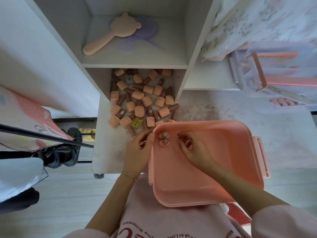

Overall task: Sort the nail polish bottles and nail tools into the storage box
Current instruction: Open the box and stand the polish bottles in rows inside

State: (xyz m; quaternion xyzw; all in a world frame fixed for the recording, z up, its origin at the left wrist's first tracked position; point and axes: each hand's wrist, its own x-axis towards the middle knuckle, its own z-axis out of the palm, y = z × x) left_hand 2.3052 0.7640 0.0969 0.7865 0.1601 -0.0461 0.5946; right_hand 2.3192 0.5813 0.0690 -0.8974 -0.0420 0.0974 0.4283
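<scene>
a white shelf [137, 66] stands on the floor, and a heap of nail polish bottles [142, 100] lies at its foot, pointing every way. the pink storage box [223, 169] sits nearer the person, with two bottles [165, 138] upright in its far left corner. the left hand [139, 152] grips the box rim and is closer to the heap, straight ahead. the right hand [192, 148] is curled inside the box; i cannot tell if it holds anything.

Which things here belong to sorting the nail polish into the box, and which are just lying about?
Belong to the job:
pink storage box
two bottles standing in the box
pile of nail polish bottles
left hand and right hand

Just lying about:
pink hand mirror
purple fan
dark shoes
clear case with a pink handle
</scene>
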